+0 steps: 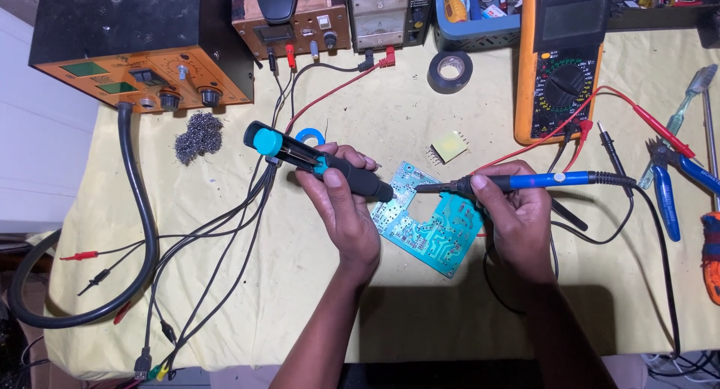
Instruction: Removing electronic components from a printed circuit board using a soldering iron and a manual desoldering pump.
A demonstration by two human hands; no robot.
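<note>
Holding the circuit board flat on the counter, I close my left hand in a full grip on the solder sucker, its nozzle on the board's left edge. My right hand pinches the soldering iron like a pen, its tip on the board beside the nozzle. Farther off on the yellow cover are a multimeter, a tape roll and a soldering station.

Two bare forearms enter from six o'clock; left hand and right hand wear no gloves, rings, watch or sleeves.
</note>
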